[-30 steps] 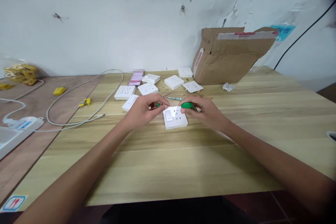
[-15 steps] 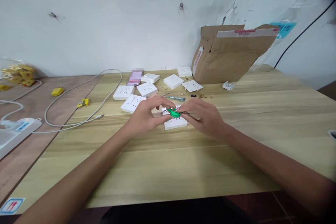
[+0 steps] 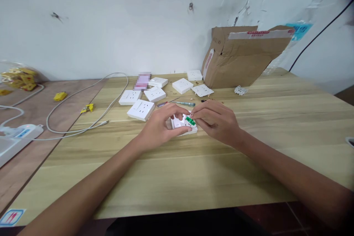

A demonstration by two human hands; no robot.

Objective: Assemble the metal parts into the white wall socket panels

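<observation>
A small shiny green piece (image 3: pixel 190 120), its exact kind too small to tell, is pinched in the fingertips of my right hand (image 3: pixel 217 120). Something thin and metallic shows at its upper end. My left hand (image 3: pixel 166 120) curves around the near side, thumb and fingers apart, its tips close to the green piece. Directly below both hands lies a white socket panel (image 3: pixel 177 122), partly covered by my fingers. Behind the hands, a screwdriver with a teal handle (image 3: pixel 186 103) rests beside another thin screwdriver (image 3: pixel 165 103).
Several white socket panels (image 3: pixel 141 110) lie behind my left hand. A cardboard box (image 3: pixel 240 59) leans by the wall near a back plate (image 3: pixel 202 90) and a white fitting (image 3: pixel 240 90). At left are a looped cable (image 3: pixel 83 129), yellow pieces (image 3: pixel 60 96) and a power strip (image 3: pixel 20 142).
The green piece has turned and shifted slightly right. My left fingers have spread and come off it, while my right hand keeps its pinch. More of the panel and the thin screwdriver now show.
</observation>
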